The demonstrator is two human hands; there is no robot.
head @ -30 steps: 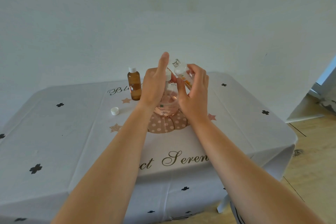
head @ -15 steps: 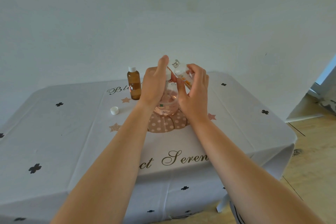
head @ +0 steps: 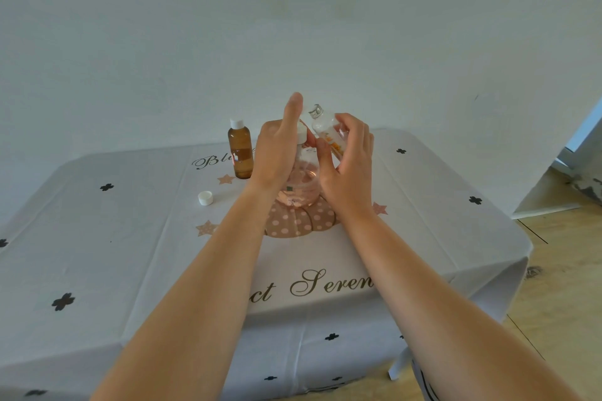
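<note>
Left thumb (head: 294, 107) higher; bottle (head: 299, 185), vial (head: 327, 130) steady

The draped table (head: 130, 238) carries an amber bottle (head: 240, 153), a white cap (head: 205, 198) and a pink bottle (head: 301, 185).

Pale grey-white cloth (head: 130, 238) over the table, scattered with small black clover crosses, lettered in gold script, with tan stars and a tan, white-spotted motif (head: 299, 221) at the middle. Near the far edge, amber-brown bottle (head: 240, 153) with a white top; nearer the left edge, loose cap (head: 205, 198), plain white. At the middle, clear round bottle (head: 301, 184) tinted pink, white at the top. Just above it, small clear bottle (head: 327, 130), silver at the neck, orange on the label.
</note>
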